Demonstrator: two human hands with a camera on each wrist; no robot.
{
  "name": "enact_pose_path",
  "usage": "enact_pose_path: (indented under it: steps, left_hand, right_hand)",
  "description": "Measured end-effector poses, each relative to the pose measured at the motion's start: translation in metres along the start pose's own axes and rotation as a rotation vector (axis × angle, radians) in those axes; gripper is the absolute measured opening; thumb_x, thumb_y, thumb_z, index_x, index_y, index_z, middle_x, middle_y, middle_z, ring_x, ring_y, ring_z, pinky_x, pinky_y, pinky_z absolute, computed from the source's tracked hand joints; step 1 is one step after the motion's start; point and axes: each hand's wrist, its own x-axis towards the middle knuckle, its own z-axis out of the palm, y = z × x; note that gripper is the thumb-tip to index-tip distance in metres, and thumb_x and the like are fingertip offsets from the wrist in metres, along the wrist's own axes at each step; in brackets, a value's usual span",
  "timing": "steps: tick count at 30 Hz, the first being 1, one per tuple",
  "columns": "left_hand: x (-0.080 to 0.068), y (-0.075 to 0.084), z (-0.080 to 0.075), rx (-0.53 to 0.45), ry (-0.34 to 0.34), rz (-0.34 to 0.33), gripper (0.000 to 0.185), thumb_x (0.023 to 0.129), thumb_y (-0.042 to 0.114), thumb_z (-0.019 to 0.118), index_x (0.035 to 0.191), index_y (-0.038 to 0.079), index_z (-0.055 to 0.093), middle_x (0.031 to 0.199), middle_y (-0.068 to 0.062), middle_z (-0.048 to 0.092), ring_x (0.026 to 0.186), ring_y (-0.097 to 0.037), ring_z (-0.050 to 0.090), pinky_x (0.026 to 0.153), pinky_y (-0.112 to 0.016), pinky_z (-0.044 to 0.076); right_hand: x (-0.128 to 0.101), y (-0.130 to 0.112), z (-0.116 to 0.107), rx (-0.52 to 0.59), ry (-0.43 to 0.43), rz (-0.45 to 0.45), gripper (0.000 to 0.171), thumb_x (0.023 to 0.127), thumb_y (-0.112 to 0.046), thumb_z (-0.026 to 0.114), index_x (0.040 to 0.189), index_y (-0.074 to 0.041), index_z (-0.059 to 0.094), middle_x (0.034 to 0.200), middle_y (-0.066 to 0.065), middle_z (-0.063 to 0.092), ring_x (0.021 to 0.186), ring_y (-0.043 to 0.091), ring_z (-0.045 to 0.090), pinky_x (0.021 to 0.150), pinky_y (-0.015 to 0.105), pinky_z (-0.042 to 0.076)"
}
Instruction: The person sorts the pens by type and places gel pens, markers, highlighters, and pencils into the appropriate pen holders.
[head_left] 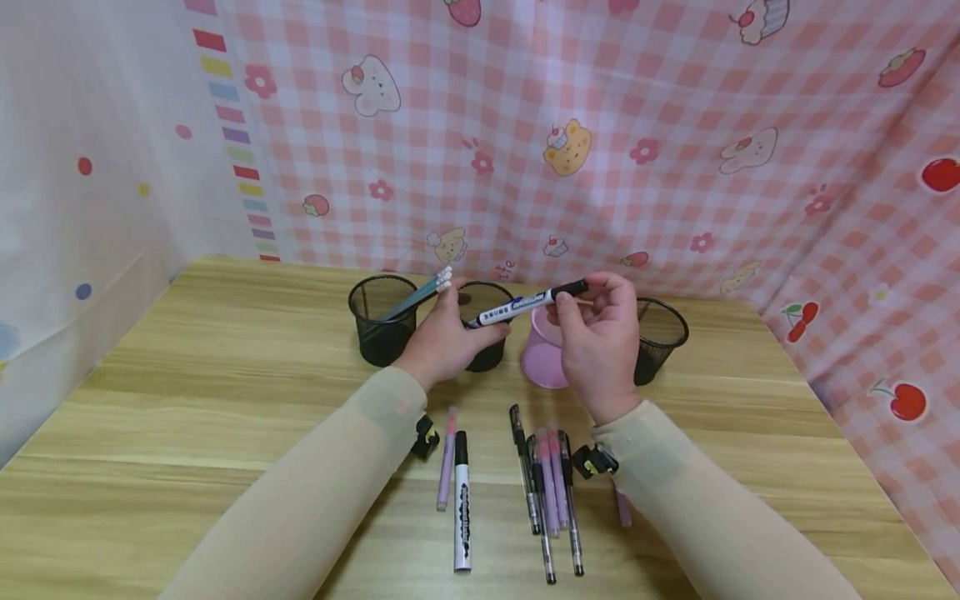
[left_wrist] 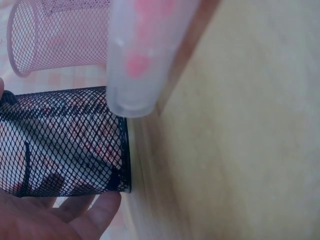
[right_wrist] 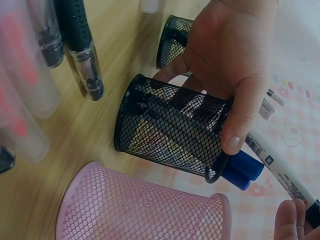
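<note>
Head view: right hand (head_left: 602, 348) pinches a slim white, black-capped marker (head_left: 517, 308), slanted over a round black wire-mesh cup (head_left: 487, 357). Left wrist: left hand (left_wrist: 57, 219), fingers curled round that cup! Right wrist: left thumb (right_wrist: 238, 127) at its rim, blue caps (right_wrist: 243, 170) poking out.

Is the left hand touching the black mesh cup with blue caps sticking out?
Touching. The right wrist view shows the left hand holding the black mesh cup, thumb on one side and fingers on the other.
</note>
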Motion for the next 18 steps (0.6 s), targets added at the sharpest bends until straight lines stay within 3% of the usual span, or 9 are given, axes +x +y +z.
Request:
enact_pose_path:
  steps: [8, 12, 18]
  left_hand:
    - [-0.0005, 0.0005, 0.0000, -0.004, 0.000, 0.000, 0.101, 0.088, 0.064, 0.075, 0.165, 0.032, 0.019, 0.166, -0.006, 0.041, 0.145, -0.035, 0.050, 0.118, -0.055, 0.043]
    - [-0.0007, 0.0006, 0.0003, -0.012, -0.003, 0.001, 0.100, 0.088, 0.063, 0.076, 0.165, 0.033, 0.019, 0.166, -0.006, 0.041, 0.143, -0.035, 0.051, 0.117, -0.055, 0.043]
    - [-0.0011, 0.0006, -0.0004, -0.007, -0.004, 0.002, 0.100, 0.088, 0.065, 0.075, 0.165, 0.033, 0.019, 0.167, -0.004, 0.040, 0.144, -0.035, 0.051, 0.117, -0.054, 0.044]
  right_hand:
    - [-0.0026, 0.0019, -0.0018, -0.090, -0.024, 0.020, 0.026, 0.099, 0.010, 0.062, 0.119, -0.002, 0.050, 0.100, 0.001, 0.066, 0.081, 0.008, 0.071, 0.077, 0.024, 0.063]
    - [-0.0047, 0.0038, -0.0031, -0.171, -0.040, 0.029, 0.026, 0.100, 0.006, 0.062, 0.122, 0.003, 0.050, 0.101, 0.005, 0.068, 0.079, 0.005, 0.070, 0.074, 0.024, 0.063]
    - [-0.0070, 0.0057, -0.0036, -0.210, -0.057, 0.037, 0.025, 0.099, 0.006, 0.064, 0.121, 0.005, 0.051, 0.101, 0.013, 0.067, 0.077, 0.006, 0.069, 0.071, 0.020, 0.060]
